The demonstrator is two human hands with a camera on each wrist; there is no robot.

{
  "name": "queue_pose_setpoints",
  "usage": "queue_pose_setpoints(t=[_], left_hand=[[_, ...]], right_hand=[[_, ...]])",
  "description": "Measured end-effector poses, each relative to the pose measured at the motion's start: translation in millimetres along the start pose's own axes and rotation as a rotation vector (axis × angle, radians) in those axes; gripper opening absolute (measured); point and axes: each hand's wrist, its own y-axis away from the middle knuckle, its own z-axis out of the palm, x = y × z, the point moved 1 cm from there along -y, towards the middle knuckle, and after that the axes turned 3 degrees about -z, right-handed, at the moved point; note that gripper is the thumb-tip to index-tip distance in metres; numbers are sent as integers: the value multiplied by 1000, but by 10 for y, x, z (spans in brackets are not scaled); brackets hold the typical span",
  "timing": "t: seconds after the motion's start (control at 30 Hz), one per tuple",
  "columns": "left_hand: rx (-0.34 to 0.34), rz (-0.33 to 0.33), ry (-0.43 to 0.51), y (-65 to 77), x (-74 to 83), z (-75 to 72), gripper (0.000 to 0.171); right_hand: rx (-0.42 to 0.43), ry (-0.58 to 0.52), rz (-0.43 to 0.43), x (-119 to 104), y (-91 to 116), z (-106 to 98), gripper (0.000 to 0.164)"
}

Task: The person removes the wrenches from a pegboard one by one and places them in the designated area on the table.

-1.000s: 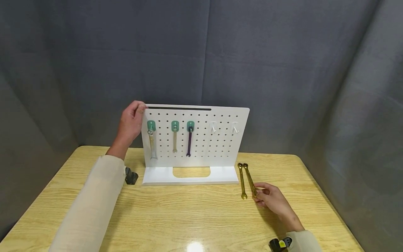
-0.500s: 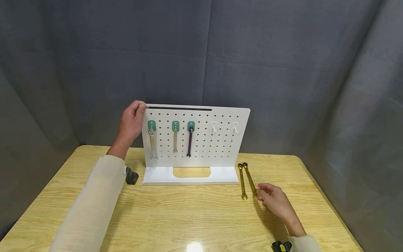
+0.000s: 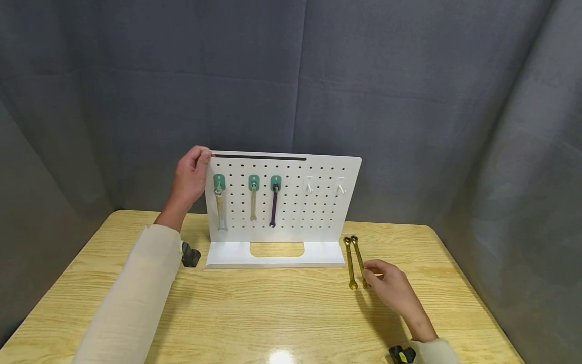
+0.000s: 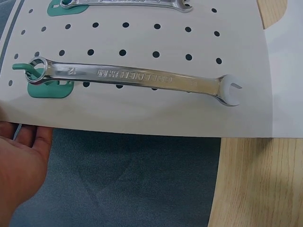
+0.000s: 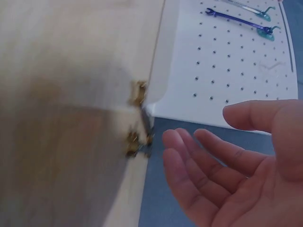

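Fingers (image 4: 43, 139) of the left hand (image 3: 188, 174) grip the upper left corner of the white pegboard (image 3: 282, 235), probably to steady its upright panel; the left wrist view shows them passing behind the edge, which the head view hides. Beside that grip a silver wrench (image 4: 137, 78) hangs by its ring on a green hook (image 4: 57, 91), so its forked end points down; only the left wrist view makes its stamped 12 legible. Next come a shorter silver wrench (image 3: 253, 205) and a purple wrench (image 3: 274, 205), hung likewise, then two white hooks (image 3: 309, 187). Right of the board, two gold wrenches (image 3: 350, 263) lie side by side on the wooden surface (image 3: 273, 313), forked ends toward the person, likely for easy reach. At the right-hand one's fork is the right hand (image 3: 393, 290). Its head-view pose could pass for a pinch; the right wrist view shows the fingers loosely bent, thumb apart, nothing between. Blur there leaves contact uncertain.
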Motion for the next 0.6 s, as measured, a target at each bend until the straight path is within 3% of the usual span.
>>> queue_pose_setpoints(t=[0.3,0.6], left_hand=[[-4,-14,-14,11,22,5,43],[-2,24,-8,-3,-9,3,42]], right_hand=[[-8,-91,-41,-239,-176,170,26],[-21,-156,-83,-423,-330,416,22]])
